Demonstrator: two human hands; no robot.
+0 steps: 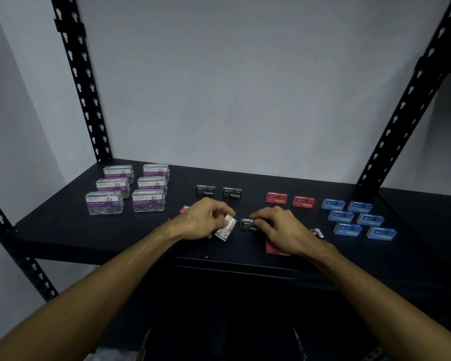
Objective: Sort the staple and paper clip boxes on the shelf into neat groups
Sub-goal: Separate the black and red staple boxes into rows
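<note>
Both hands work on black staple boxes at the centre of the black shelf (89, 235).

The left hand (202, 220) grips a tilted black staple box (226, 228) in closed fingers; the right hand (280, 229) rests its fingers on a second black box (247, 224) lying flat just beside it. Six clear paper clip boxes (130, 188) stand grouped at left of frame, two black boxes (218, 192) at centre rear, two red boxes (290, 200) to their right, six blue boxes (357, 220) at far right.
</note>
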